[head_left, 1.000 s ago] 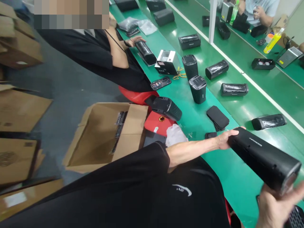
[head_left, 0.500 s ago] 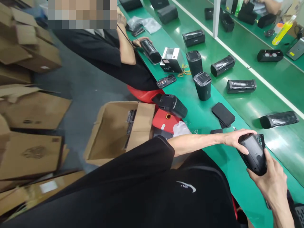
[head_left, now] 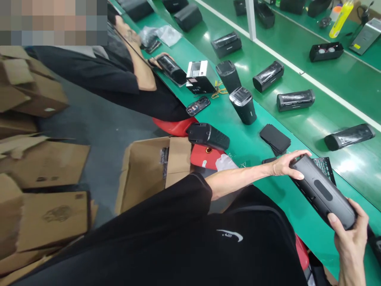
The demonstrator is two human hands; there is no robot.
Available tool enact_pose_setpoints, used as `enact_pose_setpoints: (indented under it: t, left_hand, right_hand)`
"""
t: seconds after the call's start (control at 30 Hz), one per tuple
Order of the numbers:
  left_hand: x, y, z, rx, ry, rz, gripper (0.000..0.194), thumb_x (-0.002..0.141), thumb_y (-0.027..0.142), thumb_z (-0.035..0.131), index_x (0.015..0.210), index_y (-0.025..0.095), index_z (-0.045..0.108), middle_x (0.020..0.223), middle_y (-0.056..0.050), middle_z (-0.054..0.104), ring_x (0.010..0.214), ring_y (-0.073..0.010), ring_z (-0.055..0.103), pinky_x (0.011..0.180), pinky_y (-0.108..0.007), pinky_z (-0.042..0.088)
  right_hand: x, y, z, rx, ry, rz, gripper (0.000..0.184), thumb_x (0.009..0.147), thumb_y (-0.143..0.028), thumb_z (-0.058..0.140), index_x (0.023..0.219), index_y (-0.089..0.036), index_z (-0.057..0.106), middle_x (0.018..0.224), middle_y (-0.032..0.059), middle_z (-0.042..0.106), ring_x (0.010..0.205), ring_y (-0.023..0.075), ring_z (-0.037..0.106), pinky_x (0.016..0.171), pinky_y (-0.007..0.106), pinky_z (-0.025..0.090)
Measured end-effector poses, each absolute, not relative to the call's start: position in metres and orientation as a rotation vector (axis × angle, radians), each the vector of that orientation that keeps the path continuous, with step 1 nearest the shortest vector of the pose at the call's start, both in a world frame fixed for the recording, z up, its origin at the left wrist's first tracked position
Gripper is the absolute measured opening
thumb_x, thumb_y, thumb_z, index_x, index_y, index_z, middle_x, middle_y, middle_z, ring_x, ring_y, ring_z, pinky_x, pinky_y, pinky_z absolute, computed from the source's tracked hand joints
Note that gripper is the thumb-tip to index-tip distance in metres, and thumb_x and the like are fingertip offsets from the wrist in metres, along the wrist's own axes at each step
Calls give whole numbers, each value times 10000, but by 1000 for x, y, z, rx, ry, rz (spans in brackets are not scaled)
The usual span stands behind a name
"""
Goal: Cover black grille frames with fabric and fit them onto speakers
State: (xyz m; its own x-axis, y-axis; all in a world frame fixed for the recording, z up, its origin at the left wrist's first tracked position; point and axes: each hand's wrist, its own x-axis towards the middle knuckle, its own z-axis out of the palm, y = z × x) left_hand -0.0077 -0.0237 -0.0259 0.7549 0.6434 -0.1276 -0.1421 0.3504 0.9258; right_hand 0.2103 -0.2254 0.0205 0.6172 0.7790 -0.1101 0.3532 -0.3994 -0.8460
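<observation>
Between my two hands is a long black speaker [head_left: 326,190], held at a slant above the green bench [head_left: 309,226]. My left hand [head_left: 288,167] grips its upper left end, thumb on the near side. Around the lower right end wraps my right hand [head_left: 349,230], thumb on top. A dark oval panel shows on the speaker's upward face. Partly behind the speaker lies a black perforated grille [head_left: 326,167]. Left of it is a stack of flat black pieces [head_left: 275,139].
Several similar speakers lie on the green surface beyond, one speaker [head_left: 349,137] nearest. A black-and-white box [head_left: 201,77] and a phone [head_left: 198,106] are further left. A co-worker's hand [head_left: 157,59] touches another speaker. An open carton [head_left: 145,171] stands on the floor.
The speaker has turned in my hands, so its long side with the oval panel now faces up. My right hand has shifted right and slightly down, and the view has swung a little.
</observation>
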Motion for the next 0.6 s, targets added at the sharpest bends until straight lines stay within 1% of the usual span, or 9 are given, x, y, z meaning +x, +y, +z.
enact_pose_setpoints:
  t: [0.1,0.2,0.3,0.37,0.47,0.6]
  left_hand:
    - [-4,-27,-33,1038,570,502,890,602,469,922,1390,233,583,1205,-76,628,1047,-245,607,932,-360,500]
    - [-5,-32,-44,960,560,446,818,641,451,904,1365,244,582,1221,-78,600,1062,-243,601,923,-359,506]
    - [-12,-36,-51,951,493,442,814,681,457,885,1393,244,551,1293,-98,568,1113,-254,599,954,-372,508]
    - [-17,-37,-53,996,455,448,850,687,454,886,1428,248,524,1362,-114,544,1154,-270,594,974,-382,507]
    - [-22,-39,-52,1051,430,439,877,691,450,886,1458,262,506,1413,-121,532,1177,-289,594,973,-390,507]
    - [-23,-43,-54,1075,507,510,830,671,495,885,1395,243,567,1382,-109,574,1191,-306,587,1017,-400,485]
  right_hand:
    - [210,-228,18,-2055,-847,703,953,648,-707,838,1404,-188,579,1366,135,555,1192,358,540,1075,531,389]
    - [214,-236,12,-2097,-862,850,993,692,-719,800,1490,-206,508,1441,136,503,1237,352,510,1108,521,362]
    - [213,-247,7,-2049,-815,934,1119,663,-683,841,1580,-217,403,1503,149,461,1295,364,486,1124,521,347]
    - [209,-252,5,-1999,-748,926,1154,631,-645,879,1586,-217,392,1507,154,477,1309,366,488,1123,516,351]
    - [202,-257,4,-1977,-717,896,1065,630,-598,898,1528,-226,460,1482,146,522,1281,352,520,1107,505,378]
    - [195,-258,1,-1949,-698,892,957,654,-558,895,1465,-234,503,1426,128,555,1251,340,542,1091,522,405]
